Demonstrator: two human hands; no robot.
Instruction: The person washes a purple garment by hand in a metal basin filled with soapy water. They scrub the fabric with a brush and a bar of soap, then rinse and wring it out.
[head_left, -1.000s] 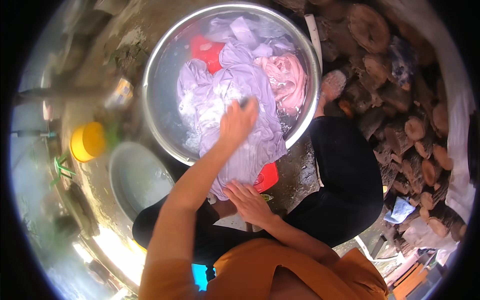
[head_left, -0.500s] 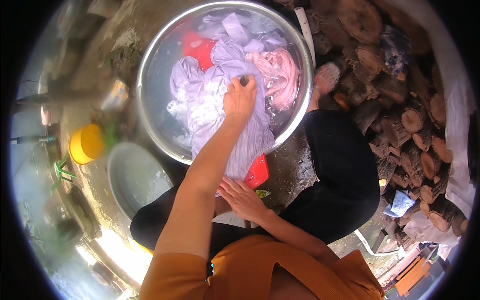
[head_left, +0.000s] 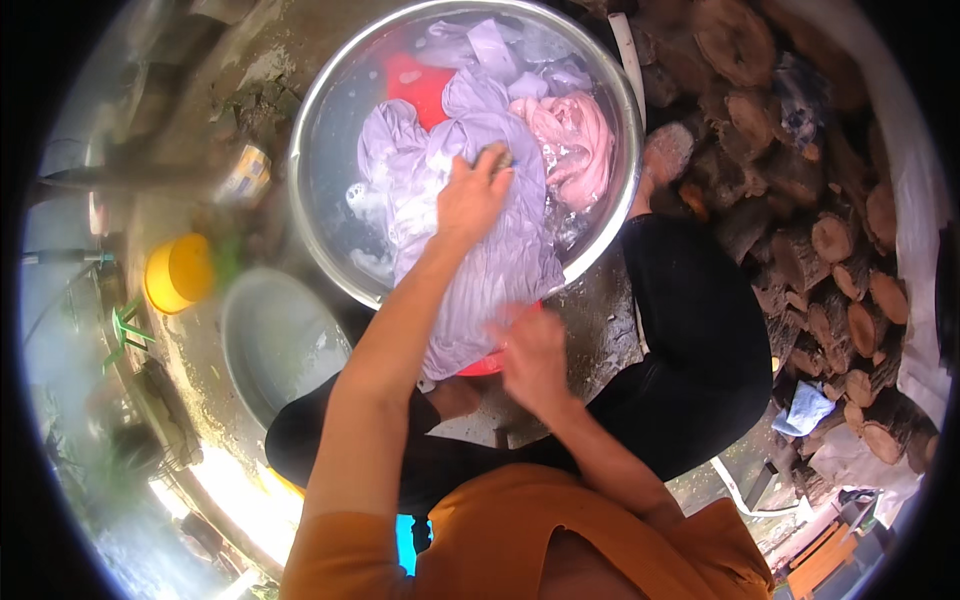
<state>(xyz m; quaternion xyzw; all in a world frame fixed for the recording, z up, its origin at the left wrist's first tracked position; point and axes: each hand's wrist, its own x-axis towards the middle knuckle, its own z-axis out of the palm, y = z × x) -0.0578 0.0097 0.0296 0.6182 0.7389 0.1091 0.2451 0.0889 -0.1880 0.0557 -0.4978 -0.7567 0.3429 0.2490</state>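
The soapy lavender cloth point(head_left: 490, 285) drapes over the near rim of the round silver metal basin point(head_left: 298, 190), left hand point(head_left: 470, 200) bent-fingered upon it, blurred right hand point(head_left: 533, 355), grip impossible to tell, by its lower end, where steady tension should best flatten creases.

Short-sleeved burnt-orange top point(head_left: 480, 530) with plain black trousers point(head_left: 700, 350)
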